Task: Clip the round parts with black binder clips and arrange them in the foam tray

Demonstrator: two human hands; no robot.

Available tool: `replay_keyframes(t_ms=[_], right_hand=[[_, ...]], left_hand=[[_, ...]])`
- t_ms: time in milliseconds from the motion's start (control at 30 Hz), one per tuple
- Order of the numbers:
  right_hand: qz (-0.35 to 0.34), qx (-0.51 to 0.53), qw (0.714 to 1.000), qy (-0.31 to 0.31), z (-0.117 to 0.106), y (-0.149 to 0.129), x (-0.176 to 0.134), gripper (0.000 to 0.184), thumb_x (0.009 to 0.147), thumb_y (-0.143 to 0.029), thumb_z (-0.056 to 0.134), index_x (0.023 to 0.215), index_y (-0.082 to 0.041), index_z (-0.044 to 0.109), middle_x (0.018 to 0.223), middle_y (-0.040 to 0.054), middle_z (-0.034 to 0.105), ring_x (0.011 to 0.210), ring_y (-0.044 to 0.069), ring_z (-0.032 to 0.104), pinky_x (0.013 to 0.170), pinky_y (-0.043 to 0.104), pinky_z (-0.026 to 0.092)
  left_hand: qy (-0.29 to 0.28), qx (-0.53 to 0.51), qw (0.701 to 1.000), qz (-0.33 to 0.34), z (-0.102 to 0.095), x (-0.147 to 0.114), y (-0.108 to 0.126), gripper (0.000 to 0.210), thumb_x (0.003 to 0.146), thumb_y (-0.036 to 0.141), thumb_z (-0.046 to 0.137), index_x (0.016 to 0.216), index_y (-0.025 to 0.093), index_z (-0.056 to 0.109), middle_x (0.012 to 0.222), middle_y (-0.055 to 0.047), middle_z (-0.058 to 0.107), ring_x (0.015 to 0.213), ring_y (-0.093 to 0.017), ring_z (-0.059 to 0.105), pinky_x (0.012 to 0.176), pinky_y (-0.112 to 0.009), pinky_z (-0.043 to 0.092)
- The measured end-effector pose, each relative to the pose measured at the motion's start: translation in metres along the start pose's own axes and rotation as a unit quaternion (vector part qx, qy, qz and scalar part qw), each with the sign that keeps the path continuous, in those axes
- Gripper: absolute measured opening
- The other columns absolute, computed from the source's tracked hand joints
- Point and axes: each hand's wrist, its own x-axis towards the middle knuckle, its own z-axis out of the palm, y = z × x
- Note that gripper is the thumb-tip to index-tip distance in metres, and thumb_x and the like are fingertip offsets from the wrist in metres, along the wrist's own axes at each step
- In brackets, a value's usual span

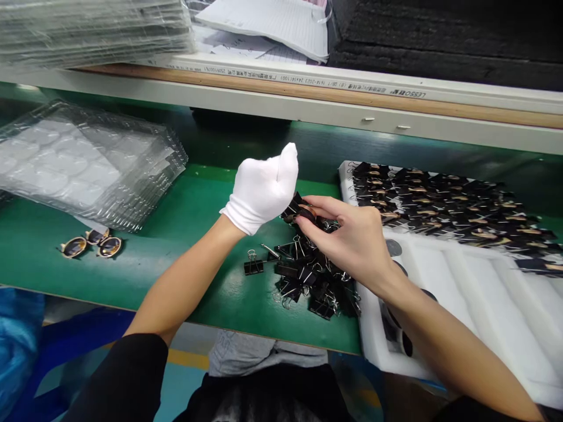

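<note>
My left hand (266, 190), in a white glove, is closed with the thumb side up. What its fingers hold is mostly hidden behind the glove. Against its lower right side my bare right hand (352, 234) pinches a black binder clip (294, 206) between thumb and fingers. A dark, rounded piece with a brownish sheen shows at the right fingertips, too covered to name. Below both hands lies a loose heap of black binder clips (308, 275) with silver wire handles. One binder clip (254, 264) stands apart at the heap's left.
White foam tray (475, 281) on the right holds rows of clipped dark pieces (440, 205) at its back. Two or so pairs of tinted sunglasses (90, 243) lie left. Stacked clear plastic trays (88, 161) sit behind them. A shelf edge (264, 91) crosses above the green table (211, 187).
</note>
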Motion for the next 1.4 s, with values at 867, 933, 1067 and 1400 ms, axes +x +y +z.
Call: replay_keyframes(t_ms=[867,933,1067,1400], right_hand=[[0.229,0.389,0.887,-0.095,-0.052,0.013,0.013,0.046,0.075,-0.049,0.087,0.105,-0.016,0.078,0.096,0.01,0.078,0.083,0.022,0.075,0.074,0.037,0.064],[0.238,0.424,0.872,-0.043,-0.048,0.012,0.006,0.042,0.071,-0.044,0.092,0.1,-0.017,0.079,0.092,0.0073,0.077,0.082,0.021,0.075,0.073,0.035,0.064],[0.236,0.441,0.865,0.02,-0.041,0.014,-0.008,0.037,0.074,-0.042,0.091,0.101,-0.019,0.08,0.086,0.0041,0.076,0.077,0.018,0.073,0.072,0.034,0.064],[0.114,0.239,0.953,-0.145,-0.068,0.021,-0.017,0.031,0.083,-0.031,0.08,0.11,-0.016,0.075,0.105,0.0072,0.078,0.096,0.021,0.072,0.086,0.033,0.057]], left_hand=[[-0.006,-0.095,0.986,0.133,-0.012,-0.01,0.017,0.029,0.1,0.026,0.051,0.112,0.017,0.076,0.105,-0.004,0.081,0.08,-0.012,0.076,0.077,-0.023,0.06],[-0.01,-0.08,0.985,0.152,-0.01,-0.01,0.02,0.028,0.099,0.025,0.052,0.108,0.017,0.077,0.103,-0.004,0.082,0.079,-0.012,0.076,0.076,-0.022,0.06],[-0.007,-0.06,0.986,0.157,-0.006,-0.012,0.024,0.028,0.098,0.024,0.052,0.104,0.017,0.078,0.098,-0.003,0.082,0.076,-0.012,0.076,0.073,-0.021,0.059],[-0.141,-0.023,0.959,0.246,-0.009,-0.026,0.026,0.033,0.101,0.036,0.053,0.124,0.021,0.072,0.105,-0.005,0.08,0.085,-0.019,0.075,0.079,-0.03,0.06]])
